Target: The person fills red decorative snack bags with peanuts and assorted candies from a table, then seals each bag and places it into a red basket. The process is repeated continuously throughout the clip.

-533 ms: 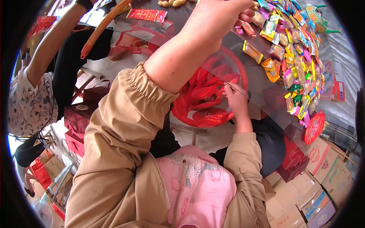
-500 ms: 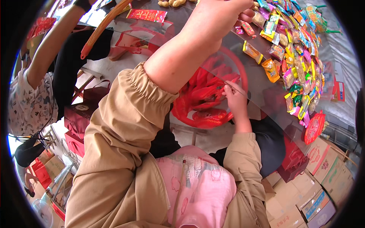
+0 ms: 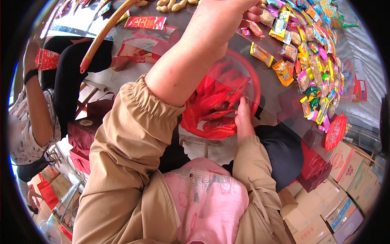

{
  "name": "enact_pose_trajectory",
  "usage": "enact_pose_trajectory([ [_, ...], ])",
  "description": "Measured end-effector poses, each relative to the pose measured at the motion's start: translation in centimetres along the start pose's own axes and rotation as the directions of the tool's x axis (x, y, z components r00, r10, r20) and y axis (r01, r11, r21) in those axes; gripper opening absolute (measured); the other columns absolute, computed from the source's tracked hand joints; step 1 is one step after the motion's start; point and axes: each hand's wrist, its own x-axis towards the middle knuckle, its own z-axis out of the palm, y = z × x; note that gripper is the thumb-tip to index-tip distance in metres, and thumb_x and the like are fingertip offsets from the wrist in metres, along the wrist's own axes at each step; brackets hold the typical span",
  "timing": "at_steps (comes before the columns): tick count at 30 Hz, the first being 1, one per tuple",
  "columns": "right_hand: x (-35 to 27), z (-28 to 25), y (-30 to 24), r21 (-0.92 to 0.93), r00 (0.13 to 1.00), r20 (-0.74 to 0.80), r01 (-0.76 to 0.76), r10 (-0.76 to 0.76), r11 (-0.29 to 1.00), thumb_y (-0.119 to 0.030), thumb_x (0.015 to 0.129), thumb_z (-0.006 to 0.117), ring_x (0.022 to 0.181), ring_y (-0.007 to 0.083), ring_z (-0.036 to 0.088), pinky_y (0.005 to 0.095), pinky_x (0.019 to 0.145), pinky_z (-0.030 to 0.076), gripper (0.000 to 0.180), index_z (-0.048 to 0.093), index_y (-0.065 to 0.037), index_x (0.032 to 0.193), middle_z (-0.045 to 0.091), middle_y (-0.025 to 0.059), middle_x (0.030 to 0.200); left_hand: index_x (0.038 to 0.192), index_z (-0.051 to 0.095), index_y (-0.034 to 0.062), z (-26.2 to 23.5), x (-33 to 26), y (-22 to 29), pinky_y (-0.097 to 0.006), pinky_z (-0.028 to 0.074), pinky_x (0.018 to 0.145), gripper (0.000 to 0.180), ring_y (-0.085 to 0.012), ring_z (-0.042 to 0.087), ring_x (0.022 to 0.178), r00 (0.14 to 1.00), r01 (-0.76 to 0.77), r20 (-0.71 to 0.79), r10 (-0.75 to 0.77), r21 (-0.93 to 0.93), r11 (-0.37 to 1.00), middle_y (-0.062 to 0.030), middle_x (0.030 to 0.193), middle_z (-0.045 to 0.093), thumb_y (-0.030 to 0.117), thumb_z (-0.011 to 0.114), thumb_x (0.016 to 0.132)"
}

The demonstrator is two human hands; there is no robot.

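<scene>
My left hand reaches over the dark glass-topped table, at the near side of a heap of wrapped sweets. Its fingers are curled; the top edge of the view cuts them off, and what they hold is hidden. Low by the table's edge, my right hand is at the right side of a round red basket. Its fingers are closed at a bright red pouch that rises from the basket. More red pouches fill the basket, partly seen through the glass.
Peanuts and a red packet lie on the table's far left, near a tan stick with a red tip. Dark red gift bags stand at left. Cardboard boxes are at lower right. Another person's arm is at far left.
My right hand has come down and left from the glass edge to a red pouch. My left hand has shifted slightly left. The other person's arm now shows beside a red packet.
</scene>
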Motion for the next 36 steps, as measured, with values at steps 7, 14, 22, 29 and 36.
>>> enact_pose_trajectory([
  [7,3.9,-0.5,2.4,-0.021,0.994,0.07,0.087,-0.085,0.996,-0.049,0.106,0.052,0.134,0.0198,0.048,0.0395,0.102,0.045,0.06,0.047,-0.012,0.153,0.052,0.0032,0.149,0.095,0.064,0.006,0.9,0.2,-0.4,-0.028,0.052,0.071,0.019,-0.0156,0.067,0.073,0.997,0.067,-0.034,-0.066,0.022,0.998,-0.0028,0.082,0.067,0.02,0.058,0.107],
  [14,2.0,3.0,-0.7,-0.208,0.905,0.184,0.417,-0.383,0.885,-0.049,0.108,0.047,0.142,0.0258,0.041,0.0402,0.111,0.037,0.063,0.042,-0.009,0.156,0.045,0.0097,0.156,0.096,0.064,0.0075,0.8,0.4,-0.9,-0.028,0.054,0.073,0.017,-0.0142,0.067,0.075,0.998,0.062,-0.028,-0.061,0.004,0.998,-0.0021,0.083,0.067,0.02,0.059,0.107],
  [22,0.5,3.7,-2.8,-0.309,0.837,0.348,0.528,-0.422,0.791,-0.048,0.11,0.042,0.152,0.0327,0.034,0.041,0.122,0.029,0.067,0.035,-0.005,0.16,0.037,0.0172,0.164,0.095,0.065,0.0069,1.7,0.6,-1.9,-0.029,0.056,0.077,0.016,-0.0119,0.063,0.077,0.998,0.069,0.007,-0.069,-0.09,0.994,-0.002,0.085,0.067,0.016,0.058,0.106],
  [29,1.9,3.3,-1.4,-0.468,0.885,0.241,0.465,-0.397,0.752,-0.039,0.107,0.043,0.148,0.0382,0.04,0.0438,0.121,0.032,0.063,0.038,-0.004,0.159,0.042,0.024,0.16,0.095,0.065,0.0067,1.8,0.2,-1.4,-0.03,0.055,0.078,0.016,-0.0136,0.065,0.078,0.997,0.08,-0.001,-0.08,-0.037,0.996,-0.0025,0.085,0.067,0.016,0.058,0.106],
  [36,0.8,3.3,-2.2,-0.417,0.905,0.123,0.419,-0.407,0.806,-0.035,0.103,0.046,0.132,0.0424,0.054,0.0488,0.108,0.042,0.056,0.049,-0.004,0.15,0.058,0.0268,0.142,0.097,0.065,0.0081,1.2,0.0,-1.0,-0.03,0.053,0.076,0.014,-0.0134,0.067,0.08,0.997,0.067,-0.027,-0.067,-0.015,0.998,-0.0009,0.085,0.067,0.016,0.059,0.106],
])
